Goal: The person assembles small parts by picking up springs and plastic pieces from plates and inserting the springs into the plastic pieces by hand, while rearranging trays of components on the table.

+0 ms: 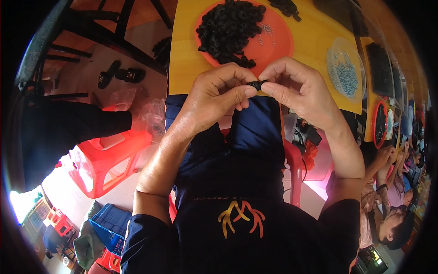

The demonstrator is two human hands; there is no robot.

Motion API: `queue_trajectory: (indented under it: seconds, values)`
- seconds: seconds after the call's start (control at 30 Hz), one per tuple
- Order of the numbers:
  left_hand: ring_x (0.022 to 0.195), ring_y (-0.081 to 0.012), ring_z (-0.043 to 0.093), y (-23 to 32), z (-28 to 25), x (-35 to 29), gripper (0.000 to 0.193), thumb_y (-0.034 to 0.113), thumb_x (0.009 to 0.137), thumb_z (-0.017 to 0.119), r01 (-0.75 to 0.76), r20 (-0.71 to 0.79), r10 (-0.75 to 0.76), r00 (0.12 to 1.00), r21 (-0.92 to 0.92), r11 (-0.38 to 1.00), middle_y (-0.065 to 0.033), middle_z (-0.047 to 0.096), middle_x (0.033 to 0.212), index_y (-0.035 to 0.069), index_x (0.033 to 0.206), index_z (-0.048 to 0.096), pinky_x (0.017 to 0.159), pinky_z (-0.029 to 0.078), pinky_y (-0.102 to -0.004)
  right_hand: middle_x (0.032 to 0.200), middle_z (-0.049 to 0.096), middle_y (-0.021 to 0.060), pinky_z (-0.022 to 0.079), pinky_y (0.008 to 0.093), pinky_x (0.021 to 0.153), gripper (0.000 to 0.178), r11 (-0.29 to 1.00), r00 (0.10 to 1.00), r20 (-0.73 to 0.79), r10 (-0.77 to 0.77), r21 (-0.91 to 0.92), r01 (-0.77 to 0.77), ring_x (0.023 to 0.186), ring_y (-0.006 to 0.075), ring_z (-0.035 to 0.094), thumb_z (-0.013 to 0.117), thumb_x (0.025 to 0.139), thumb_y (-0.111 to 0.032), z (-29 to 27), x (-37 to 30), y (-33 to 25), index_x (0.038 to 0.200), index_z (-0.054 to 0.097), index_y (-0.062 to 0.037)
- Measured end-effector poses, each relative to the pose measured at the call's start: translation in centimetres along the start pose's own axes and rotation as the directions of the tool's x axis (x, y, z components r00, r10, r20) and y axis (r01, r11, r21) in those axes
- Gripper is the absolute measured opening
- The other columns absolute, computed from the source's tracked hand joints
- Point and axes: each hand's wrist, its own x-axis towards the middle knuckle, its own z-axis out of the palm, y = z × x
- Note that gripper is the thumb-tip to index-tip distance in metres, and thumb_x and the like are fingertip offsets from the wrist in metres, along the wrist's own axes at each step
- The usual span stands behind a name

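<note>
Pinched between the fingertips of both hands is a small black part [257, 85], perhaps plastic or rubber; its exact kind I cannot make out. My left hand [216, 91] grips its left end between thumb and forefinger. From the right, my right hand [296, 89] pinches the other end, thumb against fingers. Just beyond them, a round orange-red tray [280, 48] holds a heap of short black tubular parts [230, 27]. A few small silvery pieces [267, 33] lie beside the heap. The hands are close to the near edge of the yellow tabletop [182, 73].
A clear round dish [332, 48] of small metallic pieces [345, 78] sits at the right. More black parts [286, 7] lie at the far edge. A red stool [109, 160] stands on the left, near another person's dark sleeve [91, 121]. Other people sit along the right.
</note>
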Motion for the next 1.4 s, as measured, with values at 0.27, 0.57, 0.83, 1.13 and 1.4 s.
queue_trajectory:
  seconds: [0.27, 0.57, 0.83, 1.13, 1.4]
  values:
    - [0.075, -0.0108, 0.062, 1.2, 0.5, -0.7, 0.013, -0.002, 0.093, 0.065, -0.045, 0.092, 0.032, 0.995, 0.143, 0.989, -0.0054, 0.061, 0.091, -0.005, 0.105, 0.066, 0.065, 0.052, -0.0237, 0.061, 0.051, 0.015, 0.042, 0.0427, 0.056, 0.027, 0.856, 0.952, 0.289, -0.097, -0.464, 0.228, 0.058, 0.0342, 0.053, 0.061, 0.097, -0.024, -1.7, 0.0, -1.1, 0.084, 0.056, -0.0012]
    - [0.067, -0.007, 0.061, 0.8, 0.7, 0.3, 0.008, 0.002, 0.091, 0.068, -0.081, 0.074, 0.067, 0.995, 0.208, 0.975, -0.0029, 0.061, 0.084, -0.001, 0.097, 0.068, 0.052, 0.049, -0.0214, 0.065, 0.061, 0.0117, 0.047, 0.0328, 0.054, 0.022, 0.766, 0.979, 0.168, -0.12, -0.611, 0.199, 0.058, 0.0248, 0.062, 0.063, 0.095, -0.013, -0.5, -1.1, -1.1, 0.081, 0.059, 0.0031]
    - [0.082, -0.0089, 0.061, 0.7, 0.4, 0.7, 0.011, 0.003, 0.092, 0.068, -0.047, 0.139, 0.031, 0.99, 0.114, 0.992, -0.0049, 0.061, 0.1, 0.001, 0.102, 0.069, 0.071, 0.052, -0.0249, 0.076, 0.068, 0.0046, 0.052, 0.0272, 0.064, 0.034, 0.972, 0.939, 0.268, 0.217, -0.146, -0.183, 0.068, 0.0122, 0.063, 0.065, 0.098, -0.033, -2.5, -0.5, -0.2, 0.097, 0.07, 0.0008]
    - [0.116, -0.0238, 0.058, 1.6, 1.4, 1.1, 0.029, 0.008, 0.085, 0.075, -0.365, 0.153, 0.331, 0.931, 0.353, 0.862, -0.012, 0.06, 0.126, 0.004, 0.113, 0.068, 0.094, 0.049, -0.0359, 0.121, 0.063, 0.0123, 0.056, 0.0366, 0.091, 0.05, 0.726, 0.978, 0.207, -0.018, 0.676, -0.129, 0.111, 0.0189, 0.063, 0.059, 0.101, -0.038, 0.3, -1.6, 3.3, 0.132, 0.057, 0.0015]
    - [0.097, -0.0311, 0.07, 1.3, 2.4, 1.4, 0.035, -0.002, 0.086, 0.066, -0.494, 0.211, 0.48, 0.851, 0.631, 0.598, -0.017, 0.066, 0.12, 0.0, 0.121, 0.063, 0.078, 0.058, -0.0359, 0.123, 0.061, 0.0119, 0.048, 0.047, 0.103, 0.037, 0.416, 0.987, 0.132, -0.097, 0.906, -0.08, 0.117, 0.0231, 0.06, 0.055, 0.103, -0.03, 2.5, -1.6, 4.5, 0.128, 0.055, -0.0025]
